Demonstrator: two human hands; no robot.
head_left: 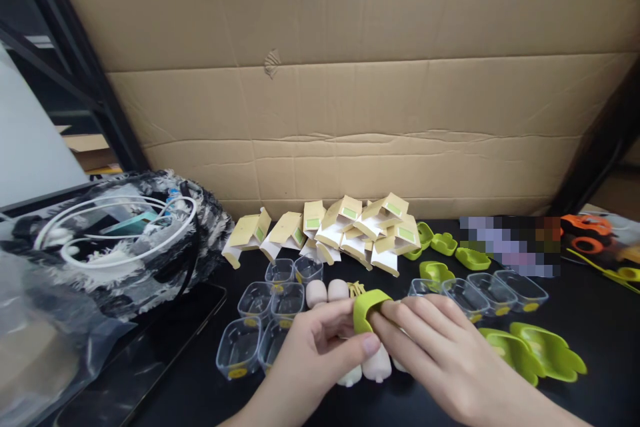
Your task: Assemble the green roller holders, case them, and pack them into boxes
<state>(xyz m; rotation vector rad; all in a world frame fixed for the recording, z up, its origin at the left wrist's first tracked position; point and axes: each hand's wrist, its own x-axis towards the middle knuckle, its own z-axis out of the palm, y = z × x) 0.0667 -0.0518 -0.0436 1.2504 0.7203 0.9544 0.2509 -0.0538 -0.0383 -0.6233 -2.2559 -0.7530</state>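
Note:
My left hand grips a lime-green plastic shell by its edge, thumb in front and fingers behind. On the shell's right side is my right hand, its fingers bent together and pressed against or into it; their tips are hidden. Below and behind my hands stand several pale pinkish-white rounded pieces, partly covered by my fingers. A small bundle of yellowish strips lies just behind the shell. Clear plastic cups with yellow stickers stand left of my hands.
More clear cups and green shells lie at the right. Several opened small cardboard boxes are piled before a cardboard wall. At left are a dark tablet-like panel, a plastic bag and a white cable; an orange toy vehicle is far right.

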